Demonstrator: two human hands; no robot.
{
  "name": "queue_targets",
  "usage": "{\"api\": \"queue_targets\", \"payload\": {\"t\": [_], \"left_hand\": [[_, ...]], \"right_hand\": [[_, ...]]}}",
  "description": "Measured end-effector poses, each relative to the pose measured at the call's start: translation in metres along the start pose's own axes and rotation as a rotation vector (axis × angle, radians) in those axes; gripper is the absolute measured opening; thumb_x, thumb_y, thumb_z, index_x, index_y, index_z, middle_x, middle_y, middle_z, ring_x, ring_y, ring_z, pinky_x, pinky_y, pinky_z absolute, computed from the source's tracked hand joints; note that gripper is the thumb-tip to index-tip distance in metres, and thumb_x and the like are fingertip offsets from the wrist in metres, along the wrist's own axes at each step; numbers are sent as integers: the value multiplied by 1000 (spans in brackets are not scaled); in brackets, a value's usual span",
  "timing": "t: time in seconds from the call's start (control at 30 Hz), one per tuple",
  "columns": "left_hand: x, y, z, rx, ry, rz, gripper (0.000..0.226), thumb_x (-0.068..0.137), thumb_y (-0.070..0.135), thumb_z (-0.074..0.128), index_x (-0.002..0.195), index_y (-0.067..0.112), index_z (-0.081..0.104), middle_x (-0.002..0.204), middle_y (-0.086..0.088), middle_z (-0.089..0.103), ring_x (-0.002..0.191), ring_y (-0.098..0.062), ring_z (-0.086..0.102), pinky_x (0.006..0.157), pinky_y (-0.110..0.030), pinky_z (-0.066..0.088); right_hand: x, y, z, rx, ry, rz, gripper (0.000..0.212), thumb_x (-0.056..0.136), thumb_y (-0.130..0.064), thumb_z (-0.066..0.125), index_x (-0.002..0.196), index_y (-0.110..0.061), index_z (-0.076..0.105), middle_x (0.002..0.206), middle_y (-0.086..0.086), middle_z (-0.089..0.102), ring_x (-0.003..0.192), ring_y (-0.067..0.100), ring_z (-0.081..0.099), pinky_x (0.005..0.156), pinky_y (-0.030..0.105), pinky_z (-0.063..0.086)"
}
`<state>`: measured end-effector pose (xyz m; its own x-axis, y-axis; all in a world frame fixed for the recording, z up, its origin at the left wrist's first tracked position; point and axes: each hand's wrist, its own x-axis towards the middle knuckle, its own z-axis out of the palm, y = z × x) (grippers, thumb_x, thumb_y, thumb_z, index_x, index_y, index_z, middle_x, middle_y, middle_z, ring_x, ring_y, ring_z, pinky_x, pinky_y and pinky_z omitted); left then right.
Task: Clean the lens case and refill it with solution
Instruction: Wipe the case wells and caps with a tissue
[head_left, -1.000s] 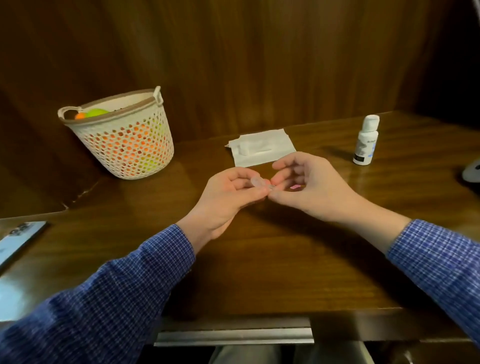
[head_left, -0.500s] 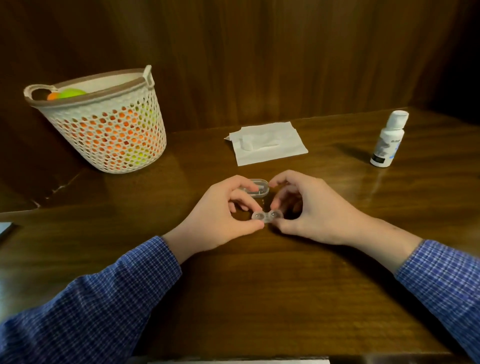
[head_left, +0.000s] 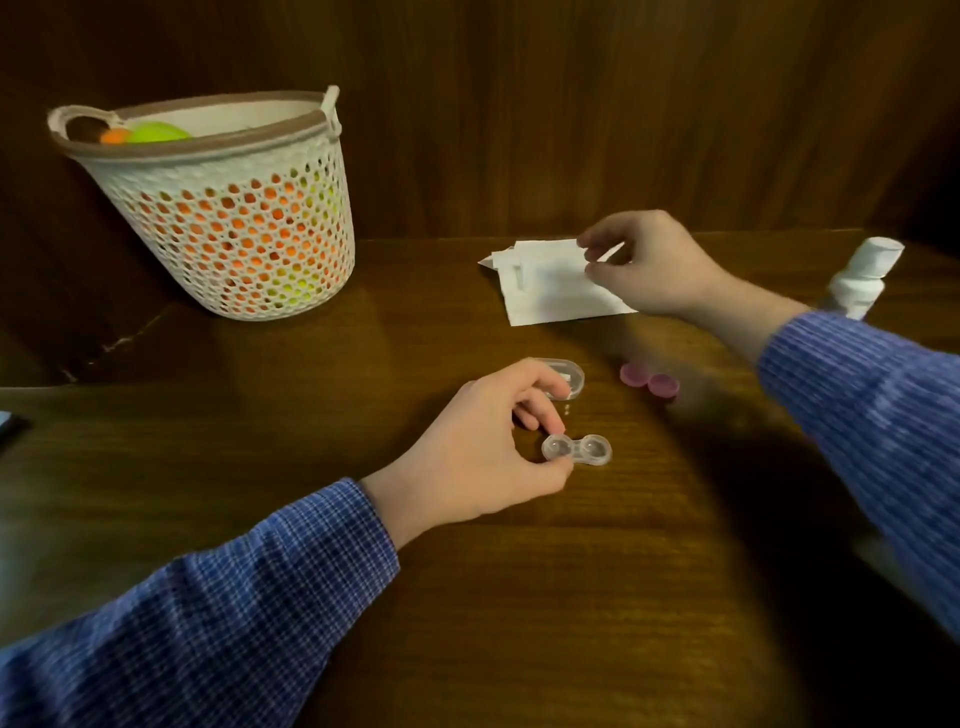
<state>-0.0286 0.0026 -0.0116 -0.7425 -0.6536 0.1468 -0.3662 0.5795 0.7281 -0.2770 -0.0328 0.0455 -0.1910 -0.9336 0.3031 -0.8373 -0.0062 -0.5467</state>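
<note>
A clear two-well lens case (head_left: 577, 449) lies uncapped on the wooden table (head_left: 519, 597). My left hand (head_left: 483, 457) pinches its left well between thumb and forefinger. Two pink caps (head_left: 649, 383) lie side by side to the right, behind the case. My right hand (head_left: 649, 267) is further back, pinching the top sheet of a small stack of white tissues (head_left: 550, 283) at its right edge. A white solution bottle (head_left: 860, 278) stands at the far right, partly behind my right sleeve.
A clear plastic box (head_left: 563, 378) sits just behind my left fingers. A white mesh basket (head_left: 228, 208) with orange and green things stands at the back left by the wooden wall. A dark flat object (head_left: 6, 423) shows at the left edge.
My right hand let go of the lens case and reached back to the tissues. The pink caps have come into sight on the table. My left hand stays on the case.
</note>
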Motion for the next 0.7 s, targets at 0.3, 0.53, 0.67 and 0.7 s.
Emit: {"api": "queue_targets", "payload": {"t": [0.3, 0.53, 0.67, 0.7], "left_hand": [[0, -5, 1, 12, -10, 21, 53, 79, 35, 81, 125, 39, 55, 100, 22, 67, 105, 6, 58, 88, -16, 44], [1, -4, 2, 11, -9, 19, 51, 79, 36, 81, 124, 40, 56, 99, 22, 67, 104, 7, 57, 84, -13, 43], [1, -3, 2, 5, -4, 31, 51, 79, 35, 81, 124, 39, 57, 98, 22, 67, 104, 6, 58, 86, -14, 42], [1, -3, 2, 6, -3, 34, 51, 79, 36, 80, 124, 39, 57, 98, 22, 68, 103, 6, 58, 87, -15, 42]], "right_hand": [[63, 14, 58, -397, -119, 9, 45, 97, -39, 60, 138, -19, 60, 140, 16, 51, 132, 39, 38, 108, 48, 34], [65, 7, 55, -360, -84, 71, 13, 90, -31, 71, 101, -31, 66, 131, 3, 59, 135, 34, 40, 115, 62, 23], [55, 7, 49, -149, -11, 38, 17, 88, -13, 70, 92, -27, 63, 98, -4, 63, 106, 25, 62, 94, 47, 52], [51, 7, 45, -92, 5, 17, 17, 88, -9, 69, 93, -25, 63, 96, -3, 63, 100, 23, 63, 81, 35, 54]]}}
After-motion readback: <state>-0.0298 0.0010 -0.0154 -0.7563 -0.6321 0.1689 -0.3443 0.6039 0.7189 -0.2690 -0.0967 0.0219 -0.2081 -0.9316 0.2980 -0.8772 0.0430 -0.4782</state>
